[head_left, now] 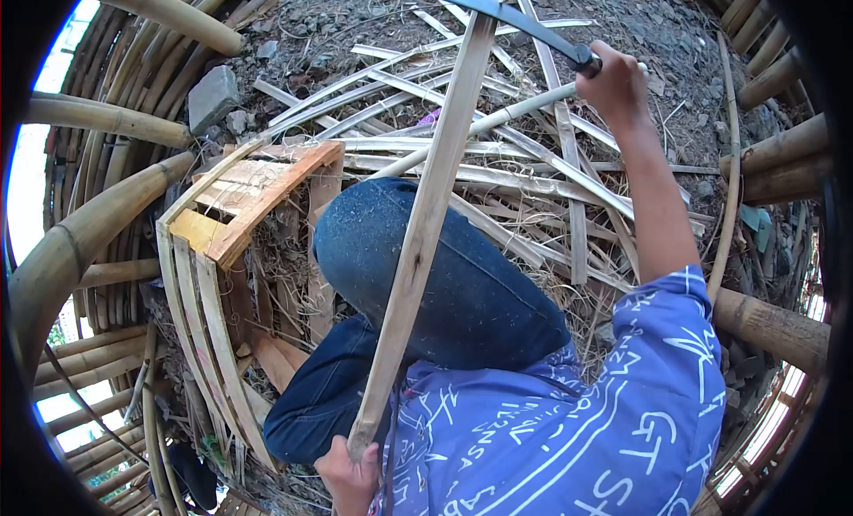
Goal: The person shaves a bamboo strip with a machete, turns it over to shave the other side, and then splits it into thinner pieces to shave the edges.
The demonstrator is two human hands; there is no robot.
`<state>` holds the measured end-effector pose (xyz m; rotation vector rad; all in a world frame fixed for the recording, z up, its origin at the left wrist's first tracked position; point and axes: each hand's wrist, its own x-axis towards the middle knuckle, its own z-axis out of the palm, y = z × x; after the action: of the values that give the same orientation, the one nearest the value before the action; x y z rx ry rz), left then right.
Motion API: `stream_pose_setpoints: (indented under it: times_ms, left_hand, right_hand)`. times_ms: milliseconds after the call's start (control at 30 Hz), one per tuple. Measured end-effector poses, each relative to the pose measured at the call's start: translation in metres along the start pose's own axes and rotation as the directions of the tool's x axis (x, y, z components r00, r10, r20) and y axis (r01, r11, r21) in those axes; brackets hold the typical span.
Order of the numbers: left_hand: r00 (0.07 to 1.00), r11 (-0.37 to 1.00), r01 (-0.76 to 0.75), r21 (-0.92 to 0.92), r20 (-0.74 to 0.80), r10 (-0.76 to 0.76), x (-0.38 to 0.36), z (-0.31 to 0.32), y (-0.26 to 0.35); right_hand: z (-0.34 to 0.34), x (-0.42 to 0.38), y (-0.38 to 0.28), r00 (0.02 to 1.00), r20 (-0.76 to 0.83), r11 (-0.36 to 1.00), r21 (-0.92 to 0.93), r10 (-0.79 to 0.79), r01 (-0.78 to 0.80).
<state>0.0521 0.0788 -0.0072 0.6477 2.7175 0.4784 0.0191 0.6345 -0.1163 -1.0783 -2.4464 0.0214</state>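
Fingers of the left hand [349,476] were wrapped tightly around the near end of a long bamboo slat [426,216], gripping it low against the worker's chest, while the slat ran upward and away across a knee in blue jeans [418,276] to the top edge of the view. The right hand [613,79], arm stretched out from a short blue patterned sleeve [657,338], was closed in a fist on the dark handle of a curved blade [498,14], whose long metal edge swept left across the far end of the slat; whether the edge touched the bamboo there could not be told. Beside the knee on the left stood a worn wooden stool [258,196], its frame of orange-tinted planks partly broken and bound round with thin strips. Beyond the knee a loose heap of pale split bamboo strips [498,152] lay criss-crossed on bare earth, with dry shavings scattered among them. A grey stone block [211,96] sat on the ground near the upper left, just beside thick bamboo poles [98,214] stacked along that side. More poles [773,325] lay at the right.
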Motion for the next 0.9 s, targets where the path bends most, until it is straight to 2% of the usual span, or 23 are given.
stream_pose_setpoints:
  times_ms: [100, 133, 167, 233, 300, 367, 400, 467, 567, 633, 667, 733, 767, 800, 833, 900]
  left_hand:
    - [0.997, 0.998, -0.052, 0.030, -0.051, 0.054, -0.020, 0.018, -0.048]
    - [0.993, 0.995, -0.048, 0.092, -0.099, 0.057, -0.029, 0.024, -0.063]
    - [0.993, 0.994, -0.057, 0.089, -0.100, 0.066, -0.038, 0.020, -0.071]
    - [0.986, 0.973, -0.159, 0.167, -0.020, 0.164, -0.050, 0.009, -0.082]
    - [0.992, 0.983, -0.115, 0.142, -0.029, 0.120, -0.060, 0.009, -0.095]
    - [0.997, 0.994, -0.052, 0.098, -0.055, 0.057, -0.067, 0.009, -0.110]
    - [0.997, 0.997, -0.017, 0.076, -0.073, 0.023, -0.073, 0.010, -0.118]
    - [0.993, 0.999, 0.042, 0.025, -0.108, -0.039, -0.084, 0.014, -0.134]
    - [0.984, 0.995, 0.090, -0.042, -0.153, -0.096, -0.088, 0.024, -0.146]
    - [0.979, 0.997, 0.069, 0.022, -0.193, -0.063, -0.078, 0.027, -0.141]
    - [0.973, 0.996, 0.030, 0.082, -0.230, -0.011, -0.068, 0.026, -0.138]
    - [0.973, 0.996, 0.041, 0.074, -0.228, -0.023, -0.053, 0.021, -0.129]
    - [0.974, 0.997, 0.059, 0.059, -0.224, -0.044, -0.047, 0.017, -0.122]
    - [0.985, 0.994, 0.064, 0.092, -0.165, -0.048, -0.034, 0.002, -0.102]
    - [0.983, 0.993, 0.071, 0.099, -0.174, -0.053, -0.027, -0.002, -0.095]
    - [0.983, 0.983, 0.181, 0.041, -0.023, -0.180, -0.014, -0.009, -0.082]
  right_hand:
    - [0.001, 0.011, 0.011, 0.999, -0.036, 0.999, 0.025, 0.026, -0.025]
    - [-0.002, 0.018, 0.013, 0.996, 0.037, 0.996, -0.049, 0.080, -0.078]
    - [-0.001, 0.022, 0.017, 0.996, 0.030, 0.995, -0.054, 0.085, -0.083]
    - [0.000, 0.032, 0.026, 0.981, 0.022, 0.979, -0.076, 0.191, -0.189]
    - [0.002, 0.039, 0.033, 0.971, 0.043, 0.970, -0.075, 0.234, -0.230]
    - [0.016, 0.043, 0.053, 0.956, 0.163, 0.963, -0.160, 0.244, -0.218]
    - [0.019, 0.034, 0.051, 0.952, 0.121, 0.951, -0.171, 0.281, -0.259]
    - [0.027, 0.014, 0.043, 0.942, 0.115, 0.947, -0.103, 0.314, -0.303]
    - [0.035, -0.016, 0.028, 0.944, 0.153, 0.956, -0.047, 0.293, -0.290]
    - [0.035, -0.034, 0.019, 0.950, 0.089, 0.944, 0.115, 0.300, -0.309]
    - [0.030, -0.042, 0.012, 0.948, 0.093, 0.941, 0.121, 0.305, -0.315]
    - [0.013, -0.051, -0.012, 0.948, 0.113, 0.849, 0.422, 0.298, -0.318]
    - [0.005, -0.057, -0.021, 0.948, 0.116, 0.845, 0.432, 0.295, -0.316]
    - [-0.004, -0.062, -0.030, 0.941, 0.168, 0.756, 0.562, 0.293, -0.336]
    - [-0.012, -0.067, -0.039, 0.934, 0.217, 0.646, 0.677, 0.282, -0.353]
    - [-0.030, -0.079, -0.061, 0.954, 0.212, 0.600, 0.743, 0.211, -0.298]
